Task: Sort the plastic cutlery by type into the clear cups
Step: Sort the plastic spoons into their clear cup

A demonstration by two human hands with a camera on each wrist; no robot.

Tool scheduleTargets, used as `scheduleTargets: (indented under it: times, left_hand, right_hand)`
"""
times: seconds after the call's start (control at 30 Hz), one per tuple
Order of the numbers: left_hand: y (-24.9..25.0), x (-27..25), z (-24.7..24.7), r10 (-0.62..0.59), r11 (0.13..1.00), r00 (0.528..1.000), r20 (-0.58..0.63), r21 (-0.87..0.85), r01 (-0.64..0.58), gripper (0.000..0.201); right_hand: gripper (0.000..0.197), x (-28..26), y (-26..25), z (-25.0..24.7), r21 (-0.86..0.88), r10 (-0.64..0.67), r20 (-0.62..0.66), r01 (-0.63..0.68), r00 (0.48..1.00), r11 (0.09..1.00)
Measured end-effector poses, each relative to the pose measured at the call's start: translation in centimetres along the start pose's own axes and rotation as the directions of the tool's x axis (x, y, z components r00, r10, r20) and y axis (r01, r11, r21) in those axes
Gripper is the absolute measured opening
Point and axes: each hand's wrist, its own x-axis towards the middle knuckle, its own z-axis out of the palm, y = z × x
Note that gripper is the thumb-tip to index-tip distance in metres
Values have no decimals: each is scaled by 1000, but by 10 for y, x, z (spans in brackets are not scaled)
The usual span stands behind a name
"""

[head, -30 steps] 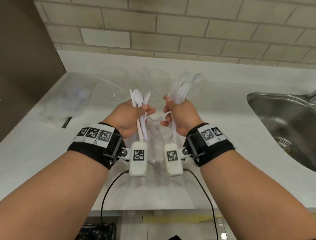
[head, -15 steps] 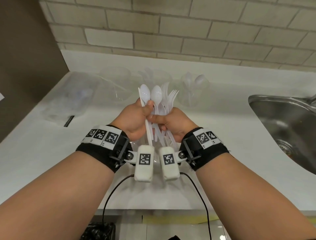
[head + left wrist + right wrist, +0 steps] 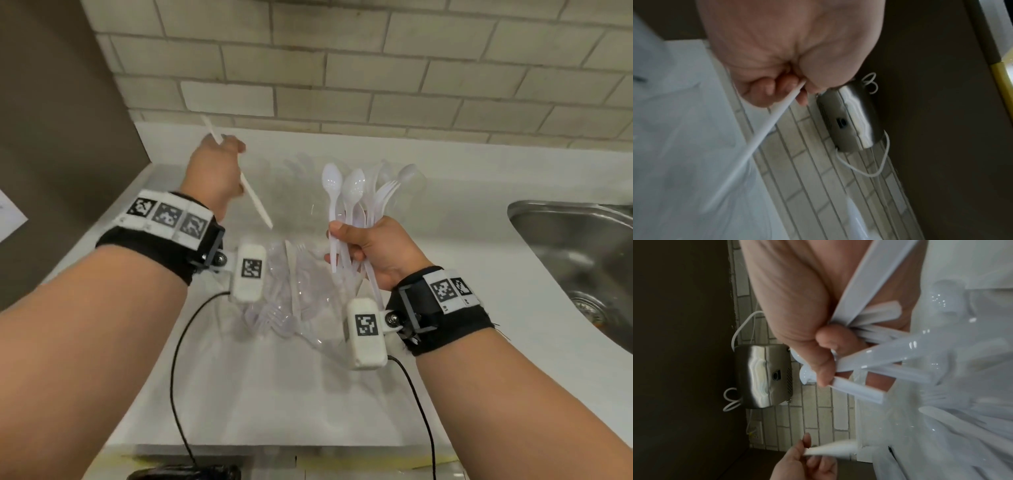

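From the head view, the left hand (image 3: 214, 171) pinches one knife (image 3: 251, 197) above the cups (image 3: 404, 186) at the back of the surface (image 3: 274, 394); the right hand (image 3: 371, 250) clasps a bunch of spoons and forks (image 3: 346, 202). Left wrist: fingers curl round the knife's shaft. Right wrist: handles fan below the fist. This looks like the knife step; next it needs lowering into its cup.

One white plastic knife (image 3: 251, 197) slants at upper left; a bundle of spoons and forks (image 3: 356, 212) stands upright at centre, clear cups (image 3: 416, 181) behind.
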Motion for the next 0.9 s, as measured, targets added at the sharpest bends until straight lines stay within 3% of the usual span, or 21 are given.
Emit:
scheduleTargets:
  times: [0.07,0.13,0.33,0.5,0.63,0.7,0.77,0.83,0.9]
  left_hand:
    - [6,24,-7,116,993,987,-112,17,-114,13]
    - [1,48,-12,151,988,971,-185,45,-145,12]
    - [-33,104,-12,-4,943,987,-160,328,57,29]
    - [-52,113,-8,-70,917,992,-108,385,106,46]
    - [-49,93,-6,18,909,984,-175,414,57,54]
    - [-44,75,-8,131,923,961,-244,385,-28,54]
    - [-37,54,-9,263,922,926,-270,354,-159,41]
    - [-31,35,-5,269,919,946,-181,341,-196,29]
    - [-28,15,0,90,949,992,88,296,-112,43]
  right_hand:
    - [2,6,0,4,-2,-2,0,2,1000,1000]
    - [2,13,2,11,-8,-1,-2,1,1000,1000]
    - [5,38,7,37,-28,6,18,-6,1000,1000]
    - [7,57,8,55,-61,32,22,-31,999,998]
    - [8,64,10,63,-106,44,8,-43,999,993]
    - [12,66,12,66,-105,54,5,-53,999,993]
    - [12,67,14,68,-76,49,11,-48,999,996]
    - [7,66,14,69,-47,25,14,-25,1000,999]
    - [5,62,13,67,-18,4,20,-3,1000,1000]
